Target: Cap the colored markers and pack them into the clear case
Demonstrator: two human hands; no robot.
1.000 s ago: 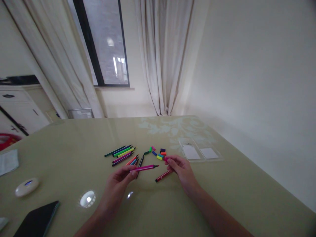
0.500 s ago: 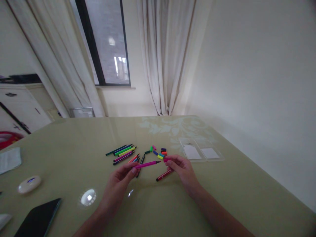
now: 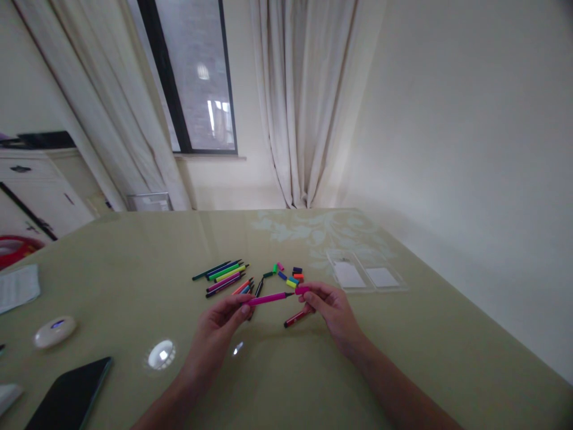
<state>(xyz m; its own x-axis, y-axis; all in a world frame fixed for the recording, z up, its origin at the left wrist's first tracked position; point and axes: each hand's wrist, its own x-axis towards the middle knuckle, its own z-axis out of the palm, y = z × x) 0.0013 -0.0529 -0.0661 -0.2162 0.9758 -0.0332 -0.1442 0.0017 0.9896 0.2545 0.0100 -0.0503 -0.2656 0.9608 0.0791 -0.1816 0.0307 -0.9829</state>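
My left hand pinches a pink felt-tip marker near its rear end, its dark tip pointing right. Between the thumb and fingers of my right hand is a pink marker cap, close to that tip; whether they touch I cannot tell. A dark red marker lies under my right hand, partly hidden by its fingers. Beyond my left hand are several uncapped markers in a loose row. Loose caps in several colours lie scattered behind the pink marker.
A clear plastic case with white cards lies open at the right. On the left are a dark tablet-like device, a white oval object and a paper sheet. The table meets the wall on the right.
The pink cap has turned and now lines up more closely with the marker's tip. My left hand and the marker have shifted very slightly right.
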